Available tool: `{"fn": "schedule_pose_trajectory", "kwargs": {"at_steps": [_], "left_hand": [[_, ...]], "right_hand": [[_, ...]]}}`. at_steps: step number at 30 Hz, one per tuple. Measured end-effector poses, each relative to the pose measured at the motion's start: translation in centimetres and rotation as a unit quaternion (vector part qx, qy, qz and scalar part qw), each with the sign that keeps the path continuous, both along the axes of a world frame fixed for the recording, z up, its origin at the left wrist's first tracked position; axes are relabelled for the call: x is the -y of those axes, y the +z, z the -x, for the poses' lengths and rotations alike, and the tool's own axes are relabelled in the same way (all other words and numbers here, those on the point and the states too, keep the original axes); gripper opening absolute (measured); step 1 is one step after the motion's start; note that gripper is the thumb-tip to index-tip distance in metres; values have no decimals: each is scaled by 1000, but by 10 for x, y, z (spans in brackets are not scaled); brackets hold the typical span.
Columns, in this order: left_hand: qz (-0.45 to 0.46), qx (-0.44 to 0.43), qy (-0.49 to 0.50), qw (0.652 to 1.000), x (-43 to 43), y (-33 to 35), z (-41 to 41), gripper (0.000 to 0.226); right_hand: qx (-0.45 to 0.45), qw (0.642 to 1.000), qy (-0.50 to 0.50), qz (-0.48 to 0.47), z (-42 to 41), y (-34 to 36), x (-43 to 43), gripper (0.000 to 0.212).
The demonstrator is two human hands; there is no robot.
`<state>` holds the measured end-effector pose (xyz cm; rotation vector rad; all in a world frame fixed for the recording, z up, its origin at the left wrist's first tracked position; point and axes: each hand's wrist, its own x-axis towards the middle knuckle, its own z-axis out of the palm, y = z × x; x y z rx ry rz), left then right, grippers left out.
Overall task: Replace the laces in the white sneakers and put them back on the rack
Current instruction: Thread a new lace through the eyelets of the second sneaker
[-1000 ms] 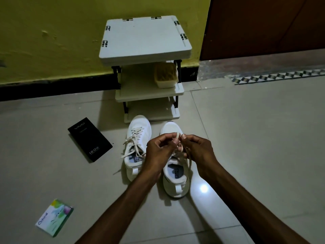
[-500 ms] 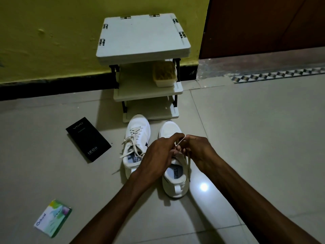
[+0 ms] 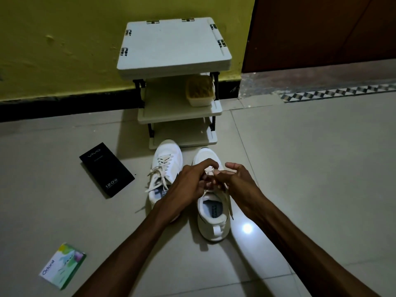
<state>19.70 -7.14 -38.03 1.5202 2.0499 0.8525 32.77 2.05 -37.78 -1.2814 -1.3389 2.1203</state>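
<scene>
Two white sneakers stand side by side on the floor, toes toward the white three-shelf rack [image 3: 174,48]. The left sneaker [image 3: 166,159] is laced, its cream lace ends lying loose. Both my hands work over the middle of the right sneaker [image 3: 213,213]. My left hand [image 3: 190,181] pinches the cream lace [image 3: 209,170] with curled fingers. My right hand [image 3: 237,181] pinches the same lace between thumb and a finger, its other fingers spread. One lace end [image 3: 227,200] trails down the shoe's right side.
A tan lidded box [image 3: 199,91] sits on the rack's middle shelf. A black phone box [image 3: 106,169] lies on the tiles left of the shoes, and a green-white carton [image 3: 62,265] lies at the near left. Yellow wall behind, brown door at the right.
The hands have dropped slightly and closed in over the right sneaker's eyelets. The raised lace loop is drawn down. My right hand's outer fingers have spread.
</scene>
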Motion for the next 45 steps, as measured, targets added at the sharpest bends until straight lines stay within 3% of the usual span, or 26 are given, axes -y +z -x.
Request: {"fn": "schedule_pose_trajectory", "kwargs": {"at_steps": [5, 8, 11, 19, 21, 23, 25, 30, 33, 35, 37, 39, 43, 45], "left_hand": [[13, -26, -23, 999, -6, -4, 1, 51], [12, -32, -32, 999, -4, -2, 2, 49], [20, -33, -47, 998, -3, 0, 0, 45], [37, -20, -22, 999, -8, 4, -3, 51], [39, 23, -3, 999, -6, 7, -5, 46], [45, 81, 26, 995, -6, 6, -3, 36], [66, 131, 45, 988, -7, 3, 1, 32], [135, 244, 75, 957, -13, 4, 3, 21], [107, 286, 118, 945, -11, 2, 5, 11], [91, 279, 154, 944, -9, -2, 5, 10], [82, 191, 178, 962, -9, -6, 3, 10], [78, 36, 191, 978, -8, -8, 1, 12], [87, -179, 188, 962, 0, -5, 2, 14], [96, -249, 179, 947, 2, -4, 2, 18]], "right_hand": [[17, 998, 1, -56, -3, 2, 1, 58], [73, 969, 43, -232, -5, 4, -1, 63], [126, 902, 101, -401, -5, 7, -2, 66], [185, 737, 208, -616, -4, 11, 14, 59], [165, 669, 199, -697, -6, 2, 16, 65], [157, 607, 166, -761, -8, -8, 16, 57], [152, 573, 148, -791, -10, -15, 18, 48], [126, 585, 133, -790, -10, -16, 17, 46], [126, 604, 152, -772, -12, -15, 17, 47], [151, 630, 168, -743, -13, -12, 18, 36], [185, 657, 173, -710, -14, -11, 20, 21], [215, 687, 171, -673, -18, -11, 20, 15], [251, 740, 158, -603, -36, -13, 16, 13], [277, 744, 168, -585, -40, -14, 17, 14]]}}
